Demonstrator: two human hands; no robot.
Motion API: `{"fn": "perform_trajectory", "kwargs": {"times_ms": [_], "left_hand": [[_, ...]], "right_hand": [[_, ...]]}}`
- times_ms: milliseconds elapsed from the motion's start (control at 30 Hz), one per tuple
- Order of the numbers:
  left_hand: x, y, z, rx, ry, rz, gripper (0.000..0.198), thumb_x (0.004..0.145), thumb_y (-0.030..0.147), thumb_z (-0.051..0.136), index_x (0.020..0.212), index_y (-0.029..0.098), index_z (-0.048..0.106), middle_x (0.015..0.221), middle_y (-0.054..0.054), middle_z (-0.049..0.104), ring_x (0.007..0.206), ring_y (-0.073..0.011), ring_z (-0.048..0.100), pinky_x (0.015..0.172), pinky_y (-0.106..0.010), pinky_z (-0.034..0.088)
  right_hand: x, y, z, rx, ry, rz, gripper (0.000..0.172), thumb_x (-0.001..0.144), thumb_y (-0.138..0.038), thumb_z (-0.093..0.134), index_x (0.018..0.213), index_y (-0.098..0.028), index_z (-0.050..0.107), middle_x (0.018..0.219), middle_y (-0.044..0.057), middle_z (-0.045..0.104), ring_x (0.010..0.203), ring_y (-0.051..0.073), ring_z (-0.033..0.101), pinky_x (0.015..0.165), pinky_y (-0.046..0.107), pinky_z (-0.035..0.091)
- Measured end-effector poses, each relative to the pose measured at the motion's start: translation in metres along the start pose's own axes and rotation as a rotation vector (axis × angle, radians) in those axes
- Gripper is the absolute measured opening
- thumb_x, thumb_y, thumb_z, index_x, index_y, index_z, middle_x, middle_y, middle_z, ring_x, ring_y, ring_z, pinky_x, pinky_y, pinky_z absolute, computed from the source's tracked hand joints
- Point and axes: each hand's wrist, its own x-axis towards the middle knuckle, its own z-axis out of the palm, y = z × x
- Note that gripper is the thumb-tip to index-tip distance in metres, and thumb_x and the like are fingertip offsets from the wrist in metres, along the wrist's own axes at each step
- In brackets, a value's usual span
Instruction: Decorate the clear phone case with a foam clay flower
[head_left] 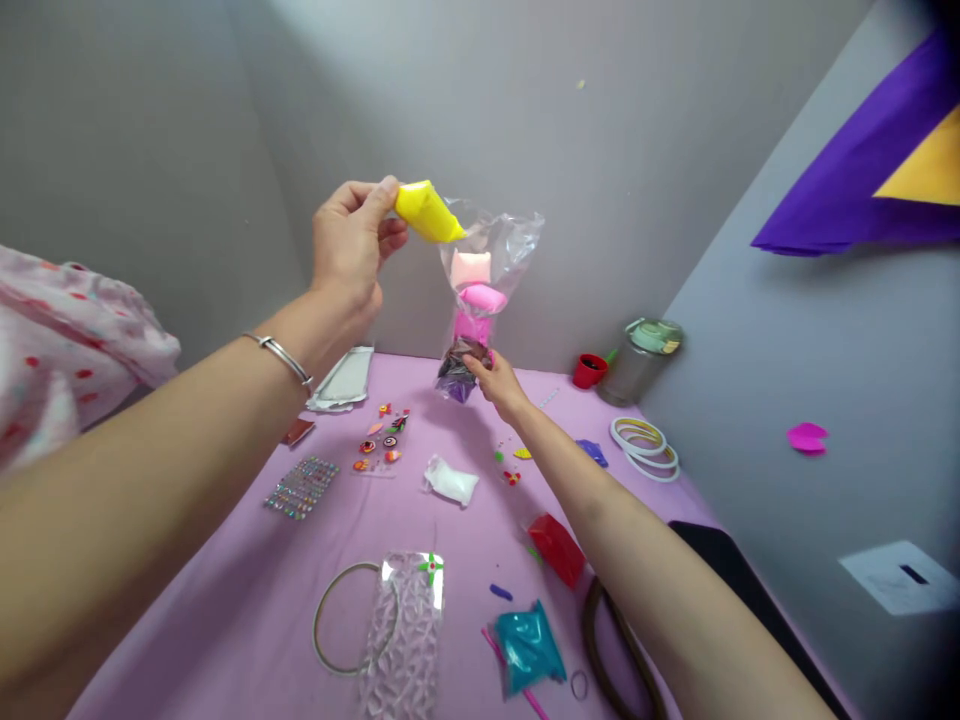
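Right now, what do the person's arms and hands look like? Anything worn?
The left hand and right hand are bare, with no gloves. The left forearm and right forearm show no sleeves. A slim silver bangle circles the left wrist; nothing worn shows on the right arm. No cables or markings.

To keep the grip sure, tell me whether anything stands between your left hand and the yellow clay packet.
Nothing visible does: your left hand grips the yellow clay packet, which juts from the clear plastic bag.
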Motion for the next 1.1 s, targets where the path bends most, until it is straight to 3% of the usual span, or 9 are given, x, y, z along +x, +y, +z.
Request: {"fn": "perform_trajectory", "kwargs": {"times_ms": [200, 400, 667, 767, 933, 1100], "left_hand": [[-0.047, 0.016, -0.036, -0.173, 0.029, -0.091, 0.029, 0.101, 0.014, 0.049, 0.073, 0.021, 0.055, 0.069, 0.006, 0.058, 0.058, -0.0056, 0.055, 0.063, -0.016, 0.051], [-0.098, 0.019, -0.081, -0.175, 0.076, -0.172, 0.029, 0.096, 0.017, 0.052, 0.07, 0.025, 0.062, 0.071, 0.005, 0.059, 0.059, -0.0058, 0.055, 0.057, -0.01, 0.051], [-0.139, 0.003, -0.133, -0.024, 0.093, -0.359, 0.024, 0.092, 0.031, 0.058, 0.069, 0.031, 0.063, 0.068, 0.005, 0.055, 0.057, -0.0126, 0.047, 0.053, -0.022, 0.048], [-0.156, -0.012, -0.15, 0.081, -0.005, -0.507, 0.018, 0.089, 0.035, 0.058, 0.073, 0.028, 0.062, 0.069, 0.003, 0.057, 0.052, -0.0123, 0.045, 0.044, -0.023, 0.039], [-0.173, -0.045, -0.18, 0.241, -0.24, -0.693, 0.025, 0.083, 0.043, 0.066, 0.075, 0.021, 0.057, 0.057, 0.007, 0.054, 0.041, -0.0072, 0.036, 0.04, -0.018, 0.026], [-0.178, -0.068, -0.205, 0.353, -0.411, -0.774, 0.034, 0.082, 0.051, 0.066, 0.073, 0.02, 0.055, 0.059, 0.006, 0.058, 0.039, -0.0063, 0.034, 0.038, -0.018, 0.022]], "right_hand": [[0.022, 0.008, 0.009, -0.047, 0.037, 0.034, 0.03, 0.097, -0.032, 0.062, 0.123, -0.016, 0.06, 0.122, 0.009, 0.064, 0.1, 0.023, 0.066, 0.084, 0.043, 0.058], [0.028, 0.024, 0.025, -0.134, 0.061, 0.074, 0.031, 0.097, -0.032, 0.062, 0.124, -0.016, 0.06, 0.122, 0.009, 0.064, 0.101, 0.023, 0.066, 0.084, 0.043, 0.058], [0.017, 0.025, -0.002, -0.357, 0.081, 0.081, 0.029, 0.098, -0.032, 0.06, 0.124, -0.019, 0.06, 0.127, 0.01, 0.062, 0.106, 0.024, 0.065, 0.089, 0.045, 0.056], [0.003, 0.015, 0.002, -0.469, -0.035, 0.045, 0.029, 0.098, -0.033, 0.061, 0.123, -0.017, 0.061, 0.125, 0.009, 0.063, 0.104, 0.024, 0.065, 0.087, 0.044, 0.057], [-0.019, 0.004, 0.047, -0.632, -0.318, -0.027, 0.028, 0.097, -0.032, 0.063, 0.121, -0.016, 0.062, 0.121, 0.008, 0.065, 0.101, 0.024, 0.066, 0.085, 0.043, 0.058], [-0.015, 0.009, 0.083, -0.801, -0.386, -0.017, 0.029, 0.097, -0.032, 0.062, 0.122, -0.018, 0.061, 0.124, 0.009, 0.064, 0.104, 0.024, 0.066, 0.088, 0.044, 0.057]]}}
